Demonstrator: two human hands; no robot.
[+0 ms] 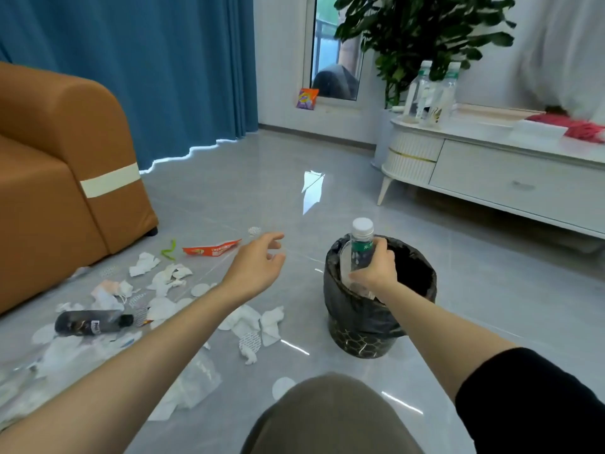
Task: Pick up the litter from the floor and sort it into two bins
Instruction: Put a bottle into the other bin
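While my right hand (376, 271) is gripping a clear bottle (361, 245) at the mouth of the bin (370, 326), my left hand (258, 267) is hovering empty, fingers loose. Tissues (144, 263), a dark bottle (93, 322) and a red wrapper (212, 248) are littering the floor (229, 178), so I judge most sorting is waiting.

an orange-brown sofa (59, 178) stands at the left on the glossy grey floor (262, 178), a blue curtain (147, 67) behind it. a leafy plant (425, 24) rises beside the window (330, 50). the white cabinet (491, 172) at the right bears clear containers (432, 93) and a red cloth (579, 127).
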